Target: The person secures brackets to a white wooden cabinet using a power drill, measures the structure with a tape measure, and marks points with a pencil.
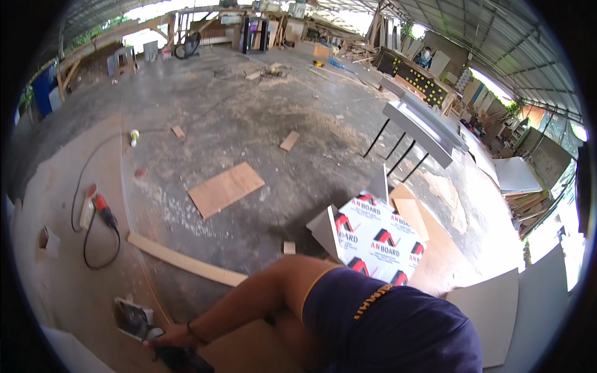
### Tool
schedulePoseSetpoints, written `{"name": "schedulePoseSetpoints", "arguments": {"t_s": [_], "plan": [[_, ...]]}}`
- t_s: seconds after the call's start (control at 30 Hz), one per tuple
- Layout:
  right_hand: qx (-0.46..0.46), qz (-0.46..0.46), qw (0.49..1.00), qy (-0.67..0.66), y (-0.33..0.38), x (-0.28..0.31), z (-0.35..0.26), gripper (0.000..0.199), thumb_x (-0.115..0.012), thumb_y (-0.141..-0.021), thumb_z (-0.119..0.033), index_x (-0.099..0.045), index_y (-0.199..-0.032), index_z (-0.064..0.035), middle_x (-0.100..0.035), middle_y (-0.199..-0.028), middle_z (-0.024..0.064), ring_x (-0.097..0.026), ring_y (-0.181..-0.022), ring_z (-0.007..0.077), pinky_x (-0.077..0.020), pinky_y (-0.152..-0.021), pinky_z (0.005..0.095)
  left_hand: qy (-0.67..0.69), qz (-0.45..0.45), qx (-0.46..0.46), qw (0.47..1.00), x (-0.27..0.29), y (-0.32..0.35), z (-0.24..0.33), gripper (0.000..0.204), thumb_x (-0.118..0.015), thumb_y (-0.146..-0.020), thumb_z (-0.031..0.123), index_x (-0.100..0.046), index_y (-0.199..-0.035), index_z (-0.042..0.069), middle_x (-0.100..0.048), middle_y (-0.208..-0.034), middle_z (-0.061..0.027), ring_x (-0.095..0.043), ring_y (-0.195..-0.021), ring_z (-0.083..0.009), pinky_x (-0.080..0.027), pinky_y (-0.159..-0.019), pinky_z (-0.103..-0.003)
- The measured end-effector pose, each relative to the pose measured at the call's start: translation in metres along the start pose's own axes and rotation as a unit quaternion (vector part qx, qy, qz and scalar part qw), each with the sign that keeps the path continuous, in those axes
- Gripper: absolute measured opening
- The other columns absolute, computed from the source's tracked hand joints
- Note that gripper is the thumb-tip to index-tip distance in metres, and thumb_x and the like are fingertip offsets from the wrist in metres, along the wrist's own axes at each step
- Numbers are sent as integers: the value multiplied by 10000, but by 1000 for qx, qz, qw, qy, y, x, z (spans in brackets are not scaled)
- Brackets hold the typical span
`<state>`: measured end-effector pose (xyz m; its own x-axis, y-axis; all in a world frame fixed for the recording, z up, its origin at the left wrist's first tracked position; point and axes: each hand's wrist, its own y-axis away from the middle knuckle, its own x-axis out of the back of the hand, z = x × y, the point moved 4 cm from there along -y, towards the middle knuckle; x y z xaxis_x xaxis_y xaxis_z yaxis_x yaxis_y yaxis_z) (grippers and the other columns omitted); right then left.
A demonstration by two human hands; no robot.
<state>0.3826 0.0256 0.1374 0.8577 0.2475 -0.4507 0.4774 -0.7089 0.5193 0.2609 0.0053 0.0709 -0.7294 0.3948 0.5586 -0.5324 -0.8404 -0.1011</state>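
My right hand, with a dark band at the wrist, reaches across to the lower left. Its fingers are closed over a black and grey power tool with a flat, pale metal base. The tool rests on a large brown sheet; its exact kind is hard to tell, as my hand covers part of it. My left hand is out of sight. Above the tool a long, pale wood strip runs toward my arm. A red and black corded power tool lies farther up on the same sheet.
Ahead on the concrete floor lie a rectangular plywood panel and a smaller wood offcut. A board box with a printed white face stands just beyond my shoulder. Farther right is a grey table-like piece on thin black legs. Stacked boards line the right side.
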Motion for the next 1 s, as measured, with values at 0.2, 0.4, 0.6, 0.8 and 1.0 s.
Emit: {"name": "schedulePoseSetpoints", "arguments": {"t_s": [0.2, 0.4, 0.6, 0.8, 1.0], "plan": [[10, 209, 964, 165, -26, 78, 33, 758, -868, -620, -367, -547, -1240, -71, -625, -1228, 171, -646, -1070, 263, -544, -888, 389, -22, -102, -1, 995, -62, -32, 7, 696, -608, -958, 389, -320, -1453, -7, -307, -1478, -196, -309, -1350, -362, -271, -1140, -504], [14, 224, 963, 151, 27, 110, 23, 725, -841, -609, -319, -545, -1227, -81, -632, -1218, 159, -644, -1079, 287, -549, -881, 404, -45, -166, 18, 985, -93, -31, -12, 793, -632, -937, 422, -241, -1497, 18, -205, -1538, -208, -219, -1405, -390, -231, -1158, -512], [38, 216, 944, 247, 25, 126, 21, 731, -854, -620, -363, -546, -1226, -96, -630, -1227, 166, -629, -1129, 308, -525, -936, 411, -106, -173, 47, 978, -86, -12, -39, 896, -657, -917, 455, -163, -1542, 44, -104, -1598, -220, -130, -1460, -418, -191, -1176, -520], [20, 218, 926, 307, 6, 150, 33, 863, -874, -580, -395, -502, -1300, -97, -623, -1241, 171, -600, -1178, 318, -497, -974, 407, -111, -168, -55, 978, -79, -7, -61, 829, -632, -953, 397, -205, -1533, -12, -117, -1617, -239, -203, -1470, -401, -219, -1177, -476], [25, 233, 919, 318, -28, 185, 72, 898, -872, -562, -394, -491, -1318, -93, -609, -1250, 180, -576, -1204, 336, -466, -998, 410, -31, -188, 41, 981, -79, -10, -61, 780, -629, -965, 320, -217, -1534, -16, -156, -1612, -233, -235, -1466, -375, -289, -1140, -491]]}}
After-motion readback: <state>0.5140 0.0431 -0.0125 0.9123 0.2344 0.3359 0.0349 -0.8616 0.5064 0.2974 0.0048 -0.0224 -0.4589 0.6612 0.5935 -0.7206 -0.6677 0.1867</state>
